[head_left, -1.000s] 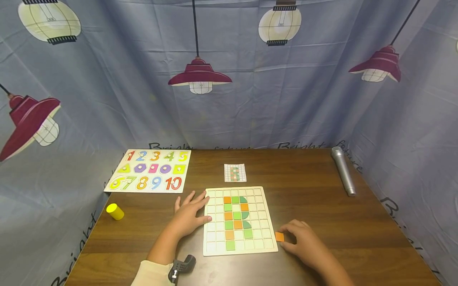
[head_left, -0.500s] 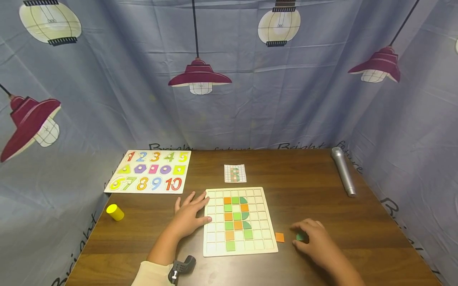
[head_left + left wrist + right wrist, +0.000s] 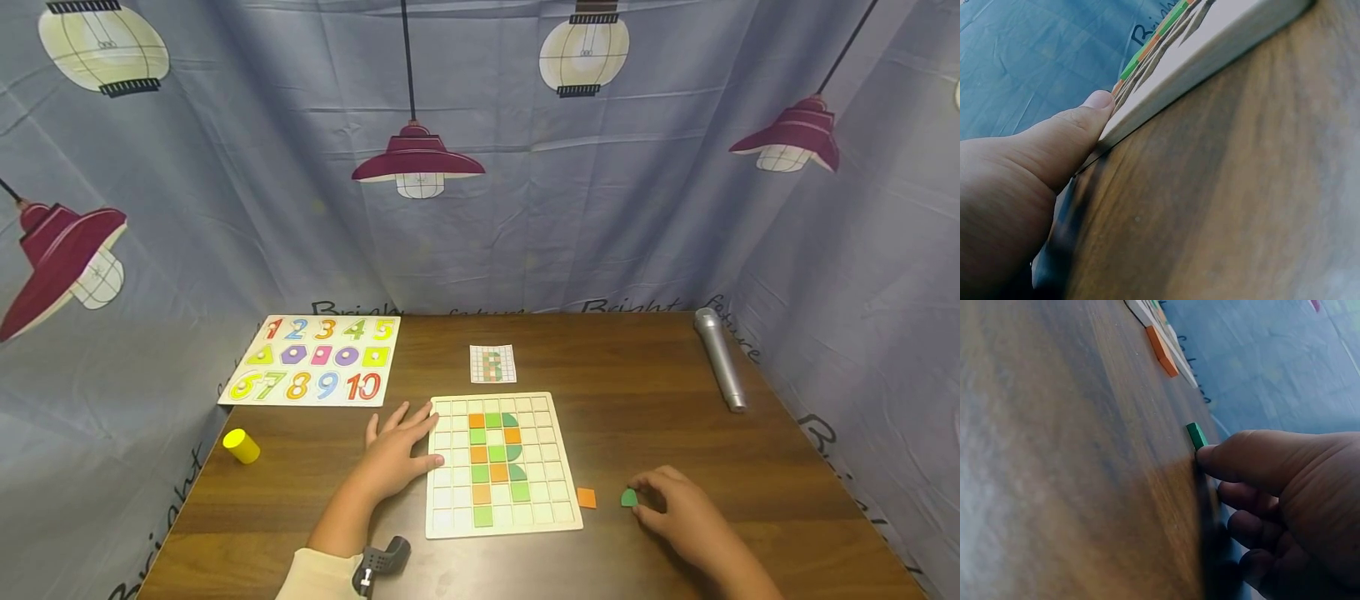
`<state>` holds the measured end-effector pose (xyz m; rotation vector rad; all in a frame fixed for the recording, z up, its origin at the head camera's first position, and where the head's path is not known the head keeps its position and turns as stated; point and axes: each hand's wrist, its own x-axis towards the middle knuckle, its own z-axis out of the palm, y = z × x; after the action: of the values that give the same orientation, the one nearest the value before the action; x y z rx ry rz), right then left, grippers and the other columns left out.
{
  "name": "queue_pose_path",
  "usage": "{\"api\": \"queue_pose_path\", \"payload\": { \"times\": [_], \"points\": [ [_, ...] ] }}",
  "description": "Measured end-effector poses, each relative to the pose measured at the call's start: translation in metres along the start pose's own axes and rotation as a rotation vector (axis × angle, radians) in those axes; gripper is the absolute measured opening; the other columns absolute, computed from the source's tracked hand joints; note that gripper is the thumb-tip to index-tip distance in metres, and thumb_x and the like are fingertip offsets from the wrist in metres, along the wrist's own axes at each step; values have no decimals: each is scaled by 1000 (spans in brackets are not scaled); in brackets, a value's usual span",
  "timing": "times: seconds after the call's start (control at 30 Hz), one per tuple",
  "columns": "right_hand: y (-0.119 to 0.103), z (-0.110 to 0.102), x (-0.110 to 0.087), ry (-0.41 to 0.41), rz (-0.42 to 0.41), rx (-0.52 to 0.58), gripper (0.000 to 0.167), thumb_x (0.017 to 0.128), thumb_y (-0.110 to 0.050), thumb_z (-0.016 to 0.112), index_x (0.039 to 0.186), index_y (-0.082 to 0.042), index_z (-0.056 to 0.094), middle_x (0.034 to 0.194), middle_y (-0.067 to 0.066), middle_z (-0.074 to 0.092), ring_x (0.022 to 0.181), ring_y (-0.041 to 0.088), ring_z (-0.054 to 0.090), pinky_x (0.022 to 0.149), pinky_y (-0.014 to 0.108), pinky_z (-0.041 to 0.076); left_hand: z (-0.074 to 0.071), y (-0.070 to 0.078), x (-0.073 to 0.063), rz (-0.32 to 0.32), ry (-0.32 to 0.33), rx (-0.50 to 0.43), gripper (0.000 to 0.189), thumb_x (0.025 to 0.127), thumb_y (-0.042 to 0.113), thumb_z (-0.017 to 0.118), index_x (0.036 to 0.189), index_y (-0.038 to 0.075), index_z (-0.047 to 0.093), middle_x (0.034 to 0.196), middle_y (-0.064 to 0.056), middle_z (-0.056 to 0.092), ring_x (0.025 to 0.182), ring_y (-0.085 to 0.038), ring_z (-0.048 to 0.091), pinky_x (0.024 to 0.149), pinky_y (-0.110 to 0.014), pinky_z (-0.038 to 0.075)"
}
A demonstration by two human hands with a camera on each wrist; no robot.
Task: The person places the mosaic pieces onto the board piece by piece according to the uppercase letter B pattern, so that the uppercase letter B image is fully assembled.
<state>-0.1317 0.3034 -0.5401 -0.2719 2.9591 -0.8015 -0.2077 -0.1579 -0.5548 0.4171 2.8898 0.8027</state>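
My left hand (image 3: 397, 454) rests with spread fingers at the left edge of the cream grid board (image 3: 457, 525), thumb lying over its rim. Orange and green tiles form a pattern in the board's squares. To the right of the board my right hand (image 3: 678, 508) hovers low over the table, thumb and forefinger apart beside a green rounded tile (image 3: 628, 498). In the right wrist view the thumb tip meets or overlaps the near end of the green tile (image 3: 1195, 434); contact on the forefinger side is hidden. An orange square tile (image 3: 587, 498) lies against the board's right edge.
Behind the board lies a small pattern card (image 3: 492, 364). A number and shape puzzle (image 3: 318, 375) sits at the back left, with a yellow cylinder (image 3: 242, 446) in front of it. A silver microphone (image 3: 720, 360) lies at the back right, near the curtain (image 3: 525, 233).
My right hand has moved right, away from the orange tile and then back from the green tile, which now shows more fully. The left hand and board have stayed put.
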Motion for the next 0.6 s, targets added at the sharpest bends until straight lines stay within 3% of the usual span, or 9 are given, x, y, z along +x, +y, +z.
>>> {"api": "queue_pose_path", "payload": {
  "times": [0.23,0.43,0.6],
  "points": [
    [-5,2,1,50,35,-33,22,87,-20,86,105,-18,73,102,-6,69,97,15,66,84,41,57,-1,0,0,5,3,-3,76,91,50,78,157,25,50,171,9,31,162,-34,18,121,-73,-9],
    [-26,10,5,100,35,-6,24,85,-14,85,106,-17,73,90,-13,66,81,6,57,70,25,51,-2,0,-1,2,3,0,77,90,51,78,157,25,51,171,9,31,162,-34,18,121,-73,-9],
    [-48,23,10,78,-3,59,27,86,-10,84,109,-20,74,90,-17,63,81,1,56,72,19,53,-1,-1,-1,6,3,0,77,91,52,77,157,25,51,171,9,31,162,-34,18,121,-73,-9]
  ]
}}
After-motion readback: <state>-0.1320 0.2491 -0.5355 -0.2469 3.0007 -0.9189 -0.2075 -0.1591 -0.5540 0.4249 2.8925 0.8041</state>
